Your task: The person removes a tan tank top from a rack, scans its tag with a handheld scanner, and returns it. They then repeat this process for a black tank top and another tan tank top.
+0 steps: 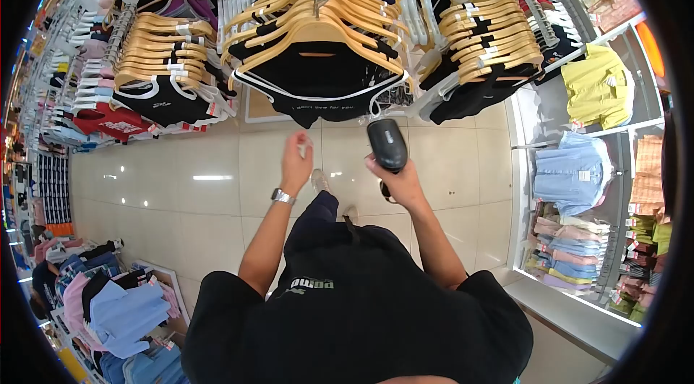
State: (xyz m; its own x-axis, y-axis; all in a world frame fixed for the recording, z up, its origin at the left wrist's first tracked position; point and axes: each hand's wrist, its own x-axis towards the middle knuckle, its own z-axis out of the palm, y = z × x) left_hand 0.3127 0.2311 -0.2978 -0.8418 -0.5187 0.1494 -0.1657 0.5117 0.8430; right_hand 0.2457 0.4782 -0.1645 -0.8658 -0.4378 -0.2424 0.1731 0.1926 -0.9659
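Observation:
A black handheld barcode scanner (pixel 388 144) is gripped in my right hand (pixel 402 183), its head pointing up toward the hanging clothes. The handle is mostly hidden by my fingers. My left hand (pixel 295 160), with a watch (pixel 283 197) at its wrist, hovers in front of the rack with nothing in it, fingers loosely curled and apart from the thumb. Just ahead of both hands hangs a black top with white trim (pixel 318 80) and small lettering. It is on a wooden hanger (pixel 312 31), foremost in a packed row. Neither hand touches the top.
More black tops (pixel 163 98) on wooden hangers flank the row at left, and others (pixel 477 91) at right. Shelving with a yellow shirt (pixel 597 86) and a blue shirt (pixel 573 173) runs along the right. Folded and hung clothes (pixel 123 312) stand at lower left. Tiled floor (pixel 195 199) lies below.

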